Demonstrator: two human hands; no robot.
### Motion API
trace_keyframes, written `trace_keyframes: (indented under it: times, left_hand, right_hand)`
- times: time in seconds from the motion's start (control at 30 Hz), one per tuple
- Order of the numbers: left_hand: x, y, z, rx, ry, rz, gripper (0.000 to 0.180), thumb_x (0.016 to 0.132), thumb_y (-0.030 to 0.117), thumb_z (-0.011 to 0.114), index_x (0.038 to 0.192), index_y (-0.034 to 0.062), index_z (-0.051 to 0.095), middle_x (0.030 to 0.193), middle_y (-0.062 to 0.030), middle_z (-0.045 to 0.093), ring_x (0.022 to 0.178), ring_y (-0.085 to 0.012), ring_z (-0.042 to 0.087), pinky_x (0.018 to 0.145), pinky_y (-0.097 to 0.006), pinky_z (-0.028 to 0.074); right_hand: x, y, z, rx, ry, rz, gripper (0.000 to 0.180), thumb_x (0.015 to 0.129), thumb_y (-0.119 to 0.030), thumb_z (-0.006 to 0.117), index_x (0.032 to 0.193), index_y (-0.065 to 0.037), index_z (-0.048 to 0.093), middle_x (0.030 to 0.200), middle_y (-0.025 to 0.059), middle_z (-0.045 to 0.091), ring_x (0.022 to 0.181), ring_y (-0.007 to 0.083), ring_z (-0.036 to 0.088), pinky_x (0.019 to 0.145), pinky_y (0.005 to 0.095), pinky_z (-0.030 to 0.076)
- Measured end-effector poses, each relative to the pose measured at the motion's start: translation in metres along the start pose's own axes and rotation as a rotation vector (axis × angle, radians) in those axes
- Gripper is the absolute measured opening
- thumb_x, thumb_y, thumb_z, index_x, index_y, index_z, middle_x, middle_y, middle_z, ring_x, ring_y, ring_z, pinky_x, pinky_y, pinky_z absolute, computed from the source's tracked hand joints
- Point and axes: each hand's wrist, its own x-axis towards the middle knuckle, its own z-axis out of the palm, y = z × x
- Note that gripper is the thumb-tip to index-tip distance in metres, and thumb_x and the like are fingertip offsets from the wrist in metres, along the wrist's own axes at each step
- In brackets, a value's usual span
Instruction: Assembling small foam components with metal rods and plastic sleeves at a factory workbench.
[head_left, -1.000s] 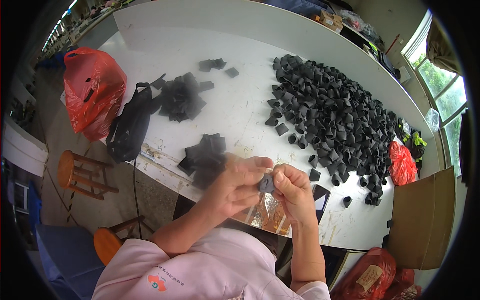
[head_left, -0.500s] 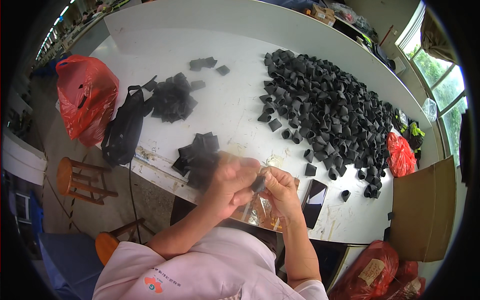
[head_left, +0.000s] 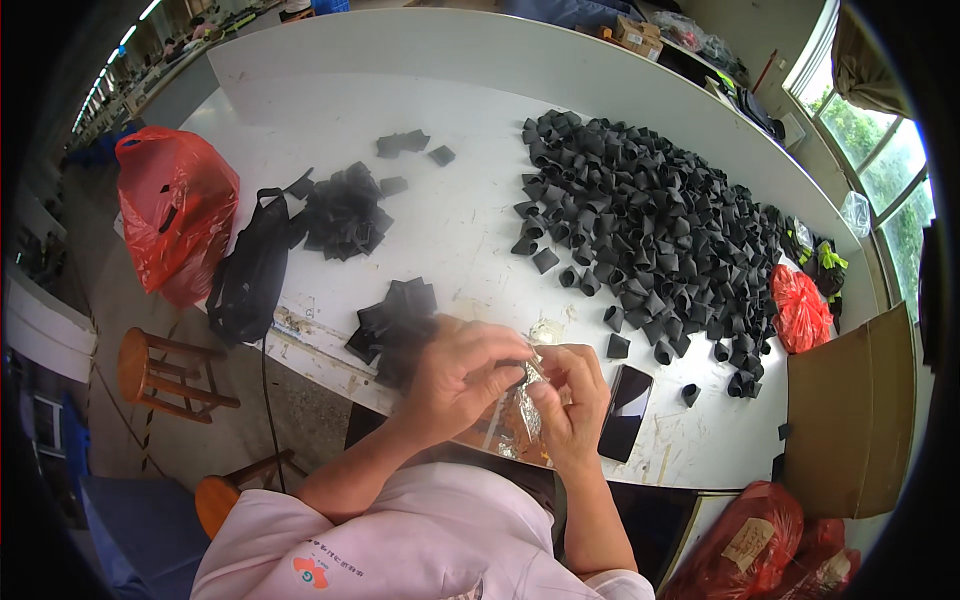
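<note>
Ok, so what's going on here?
A person is working bare-handed at a white table. The left hand and right hand are close together over crinkled silvery film; what their fingertips hold is hard to make out. Flat black pieces are piled by the left hand. A big heap of curled black pieces covers the table's right side, and a dark phone lies beside the right hand.

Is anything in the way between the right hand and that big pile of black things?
Nothing big that I can see. Just a couple of loose black pieces lie on the white table between the right hand and the pile. The phone is off to the hand's right, not in between.
</note>
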Motion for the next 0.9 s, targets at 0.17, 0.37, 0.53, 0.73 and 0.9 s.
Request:
trace_keyframes:
  times: [0.17, 0.37, 0.53, 0.73, 0.9]
  left_hand:
    - [-0.010, -0.006, 0.006, -0.269, 0.135, -0.175, 0.007, 0.082, 0.003, 0.058, 0.087, -0.0006, 0.059, 0.087, -0.0096, 0.059, 0.080, -0.0141, 0.054, 0.072, -0.024, 0.043]
    - [0.004, -0.002, 0.003, -0.204, -0.058, -0.041, 0.006, 0.083, 0.003, 0.056, 0.086, -0.0021, 0.058, 0.086, -0.0089, 0.058, 0.082, -0.0126, 0.052, 0.073, -0.025, 0.042]
    - [-0.009, -0.002, 0.006, -0.376, 0.138, -0.253, 0.007, 0.084, 0.007, 0.057, 0.085, -0.0004, 0.057, 0.085, -0.0079, 0.057, 0.081, -0.0144, 0.051, 0.077, -0.026, 0.040]
    - [-0.010, -0.002, 0.002, -0.975, 0.340, -0.507, 0.011, 0.087, 0.014, 0.054, 0.082, 0.0047, 0.054, 0.086, -0.0053, 0.053, 0.085, -0.0140, 0.047, 0.081, -0.027, 0.037]
    - [-0.017, -0.009, 0.001, -0.988, 0.306, -0.499, 0.010, 0.087, 0.014, 0.054, 0.083, 0.0049, 0.054, 0.087, -0.0055, 0.053, 0.084, -0.0139, 0.047, 0.080, -0.027, 0.038]
  right_hand:
    - [-0.001, -0.013, 0.010, -0.294, -0.037, -0.288, 0.038, 0.062, -0.019, 0.075, 0.093, -0.003, 0.059, 0.076, 0.0095, 0.051, 0.065, 0.0234, 0.050, 0.054, 0.0322, 0.041]
    - [0.000, -0.004, 0.009, -0.293, -0.011, -0.336, 0.032, 0.064, -0.013, 0.074, 0.092, -0.004, 0.061, 0.078, 0.0067, 0.054, 0.061, 0.0158, 0.048, 0.049, 0.0242, 0.040]
    - [0.001, -0.013, 0.012, -0.207, -0.003, -0.269, 0.032, 0.061, -0.012, 0.074, 0.088, -0.004, 0.059, 0.070, 0.0062, 0.050, 0.060, 0.0201, 0.048, 0.050, 0.0308, 0.039]
    - [0.003, -0.018, 0.011, -0.222, -0.009, -0.223, 0.025, 0.063, -0.007, 0.072, 0.085, -0.002, 0.059, 0.066, 0.0057, 0.049, 0.057, 0.0193, 0.047, 0.049, 0.0309, 0.038]
    - [0.008, -0.010, 0.008, -0.358, -0.061, -0.394, 0.016, 0.065, 0.004, 0.065, 0.080, -0.001, 0.061, 0.067, 0.0080, 0.052, 0.057, 0.0208, 0.047, 0.049, 0.0296, 0.038]
